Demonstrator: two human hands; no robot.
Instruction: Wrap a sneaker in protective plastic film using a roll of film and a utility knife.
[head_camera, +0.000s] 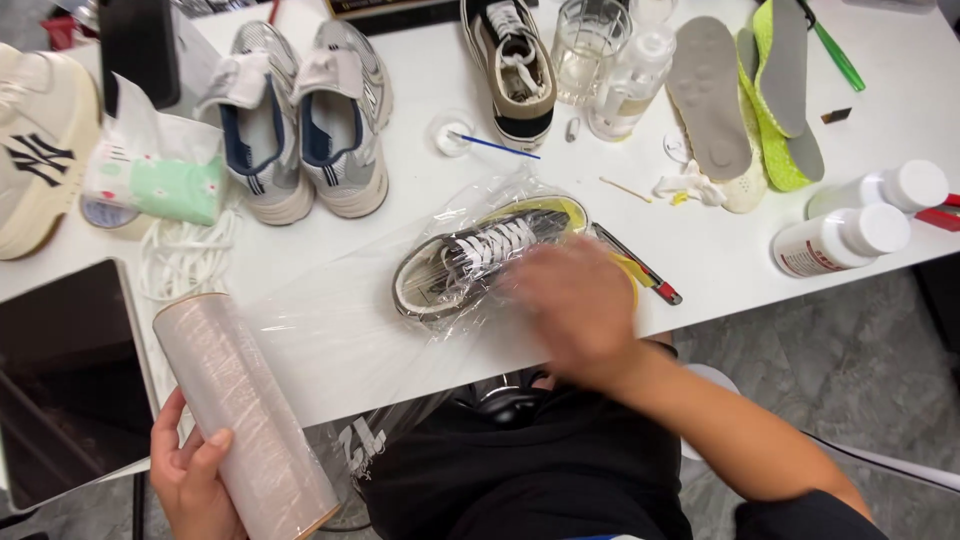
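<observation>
The left hand (195, 480) grips the stiff film roll (245, 415). The blurred right hand (575, 305) lies flat, fingers open, on the slippery, film-covered sneaker (470, 262); hold its firm sole.

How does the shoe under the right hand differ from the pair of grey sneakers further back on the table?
The dark shoe lies on its side under clear film; the grey sneakers stand upright, uncovered. It is black with white laces; they are silver-grey with blue lining. The right hand is on it; nothing touches the pair. All rest on the white table.

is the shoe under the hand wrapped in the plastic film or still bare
Wrapped, at least over the top: clear film from the roll lies across the sneaker, glinting over its laces. The right hand presses on it. Underside cannot be told.
</observation>
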